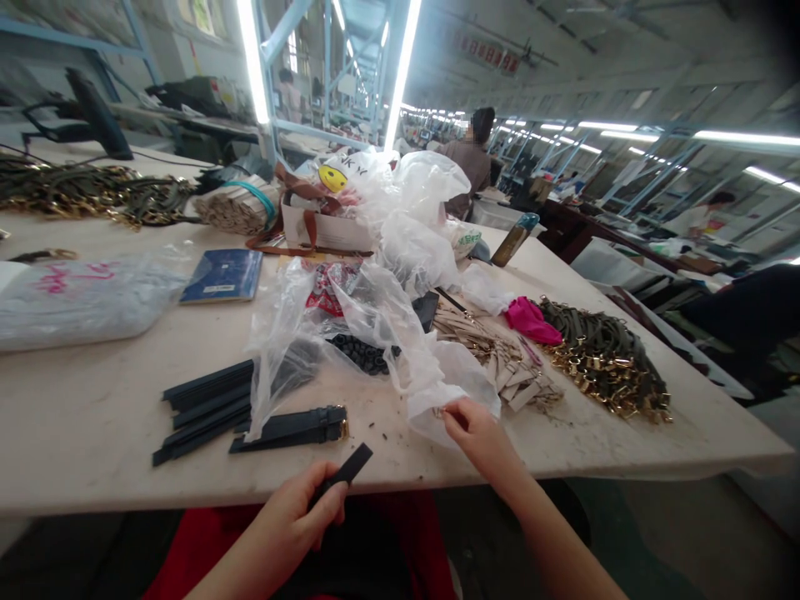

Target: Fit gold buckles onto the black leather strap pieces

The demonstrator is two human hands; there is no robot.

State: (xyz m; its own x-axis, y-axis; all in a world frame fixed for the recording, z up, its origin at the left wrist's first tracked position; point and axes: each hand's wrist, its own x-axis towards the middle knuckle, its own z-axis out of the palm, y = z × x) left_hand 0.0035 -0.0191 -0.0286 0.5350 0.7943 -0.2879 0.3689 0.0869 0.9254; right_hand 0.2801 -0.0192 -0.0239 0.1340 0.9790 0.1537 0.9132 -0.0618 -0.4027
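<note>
At the table's front edge, my left hand (312,504) is closed round a dark strap (355,465), whose flat end sticks out past the thumb. My right hand (470,427) reaches over the mouth of a clear plastic bag (431,408), fingertips pinched together; whatever lies between them is too small to make out. Left of the bag are a stack of dark straps (206,408) and a strap with a gold buckle (293,427). Black loops (359,354) lie in a heap, partly under clear plastic.
Beige strips (518,371) and a pile of olive straps with gold hardware (606,358) lie to the right, near a pink cloth (531,320). A blue booklet (222,275), a filled plastic bag (87,300) and a bottle (516,239) also stand or lie on the table (93,417).
</note>
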